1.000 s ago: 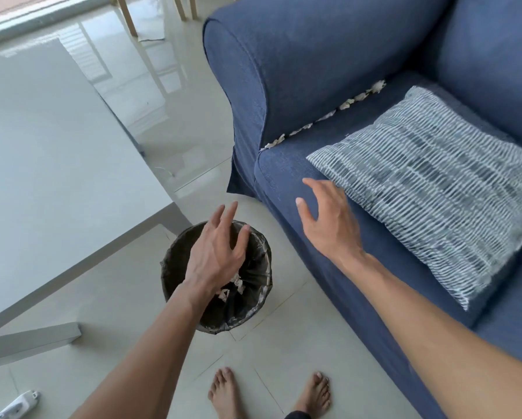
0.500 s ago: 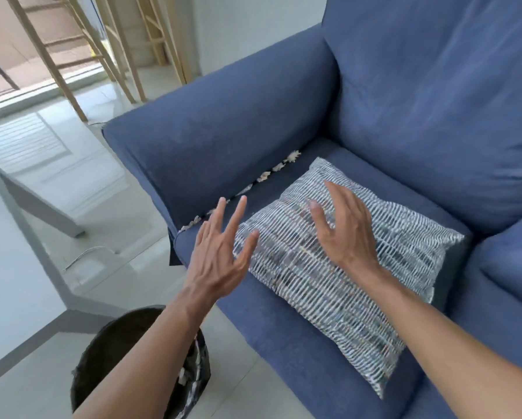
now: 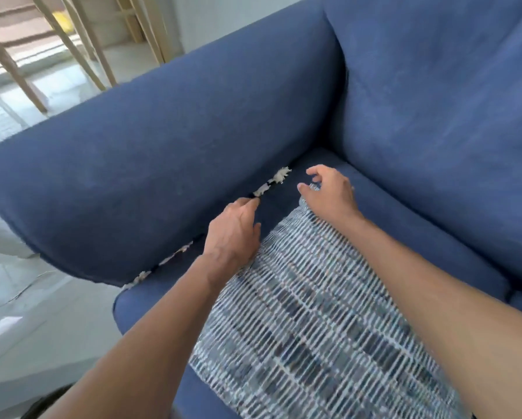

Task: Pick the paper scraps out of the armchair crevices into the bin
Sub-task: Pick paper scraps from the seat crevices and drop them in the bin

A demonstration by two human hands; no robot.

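Note:
White paper scraps sit in the crevice between the blue armchair's left arm (image 3: 163, 152) and its seat. One scrap (image 3: 281, 175) lies at the far end, another scrap (image 3: 261, 190) just in front of it, and more scraps (image 3: 175, 256) nearer the front. My left hand (image 3: 234, 234) reaches into the crevice, fingertips together and touching the second scrap; whether they grip it is hidden. My right hand (image 3: 329, 190) hovers over the seat by the pillow's far corner, fingers curled apart and holding nothing. Only a dark sliver of the bin (image 3: 46, 402) shows at the bottom left.
A blue-and-white striped pillow (image 3: 314, 313) lies on the seat under my right forearm. The backrest (image 3: 435, 101) rises on the right. Wooden legs (image 3: 81, 49) stand on the glossy tiled floor (image 3: 42, 313) beyond the arm.
My view has swung from the bin up to the armchair. My left hand moved from over the bin to the crevice. My right hand moved across the pillow toward the far scraps.

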